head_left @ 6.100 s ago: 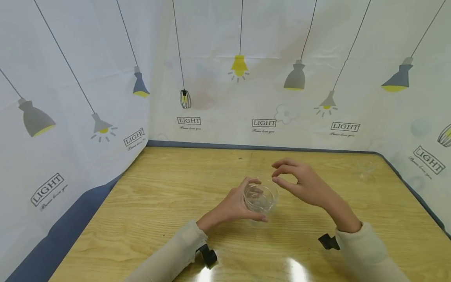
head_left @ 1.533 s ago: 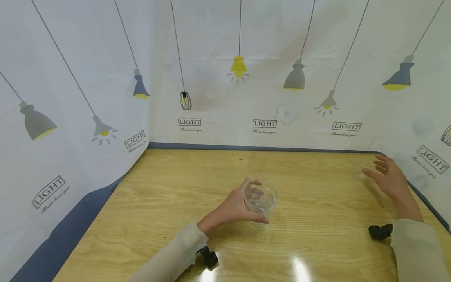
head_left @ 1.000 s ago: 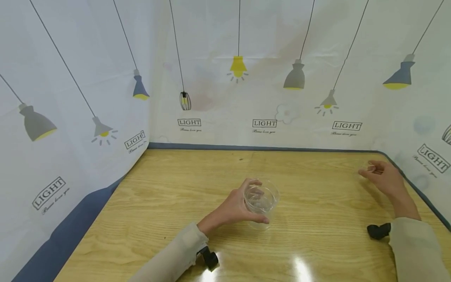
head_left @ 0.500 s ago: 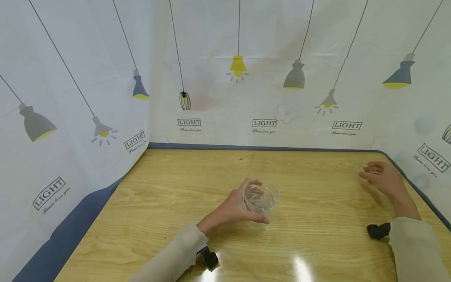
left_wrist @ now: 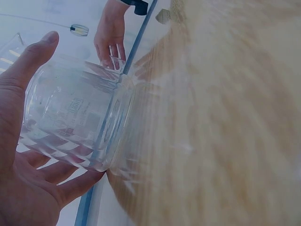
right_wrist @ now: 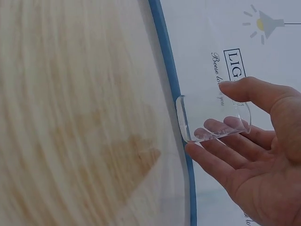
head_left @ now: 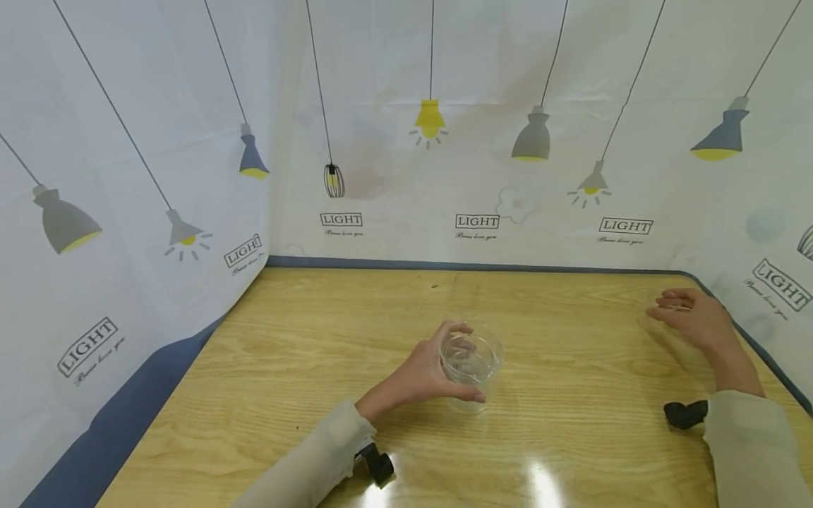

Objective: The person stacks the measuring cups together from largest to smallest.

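Observation:
Near the table's middle in the head view, my left hand (head_left: 422,367) grips a clear beaker (head_left: 473,363). The left wrist view shows the beaker (left_wrist: 70,108) with faint printed marks, thumb on one side and fingers wrapped round the other. Out at the far right, my right hand (head_left: 695,321) holds a small clear glass. In the right wrist view this small glass (right_wrist: 214,110) sits between the thumb and the curled fingers of my right hand (right_wrist: 263,150), its base close to the table's surface. Fingers show through its wall.
The wooden table (head_left: 356,310) is shiny, with light reflections near its front. A white backdrop (head_left: 394,42) with printed lamps stands behind and on both sides, edged in blue. Black mounts (head_left: 377,466) sit at both sleeves.
My right hand has gone from beside the beaker to the far right, and its fingers have closed round the small glass there. The left hand keeps its grip on the beaker, unmoved.

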The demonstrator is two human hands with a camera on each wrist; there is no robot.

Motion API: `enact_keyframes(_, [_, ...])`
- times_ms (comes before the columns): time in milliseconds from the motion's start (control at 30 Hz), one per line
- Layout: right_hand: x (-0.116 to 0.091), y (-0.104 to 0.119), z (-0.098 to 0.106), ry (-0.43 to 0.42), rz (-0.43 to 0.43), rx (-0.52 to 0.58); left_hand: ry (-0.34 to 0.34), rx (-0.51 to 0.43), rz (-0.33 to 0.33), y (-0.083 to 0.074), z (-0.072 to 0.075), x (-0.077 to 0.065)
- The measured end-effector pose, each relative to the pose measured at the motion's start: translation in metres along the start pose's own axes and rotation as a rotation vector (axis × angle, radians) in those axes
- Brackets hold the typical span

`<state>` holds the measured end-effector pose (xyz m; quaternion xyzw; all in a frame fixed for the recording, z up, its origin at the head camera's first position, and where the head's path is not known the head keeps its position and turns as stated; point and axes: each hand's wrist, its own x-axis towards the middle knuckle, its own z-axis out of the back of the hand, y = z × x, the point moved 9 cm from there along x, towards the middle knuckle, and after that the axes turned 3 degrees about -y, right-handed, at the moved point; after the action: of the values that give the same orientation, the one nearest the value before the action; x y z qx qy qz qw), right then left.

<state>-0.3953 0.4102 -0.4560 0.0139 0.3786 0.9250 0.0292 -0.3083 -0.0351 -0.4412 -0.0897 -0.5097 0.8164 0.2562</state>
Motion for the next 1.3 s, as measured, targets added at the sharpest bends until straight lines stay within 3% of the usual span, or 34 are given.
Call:
enact_keyframes(433, [0.002,0.020,-0.007,0.034,0.039,-0.024,-0.005,0.019,-0.007,0.002,0.000,0.000])
enact_keyframes(967, [0.001,0.052,-0.006,0.032,0.128,-0.117,0.001,0.017,-0.002,0.002,0.000,0.000])
enact_keyframes(1300, [-0.002,0.079,-0.016,0.032,0.205,-0.138,0.000,0.022,-0.006,0.002,0.000,0.000])
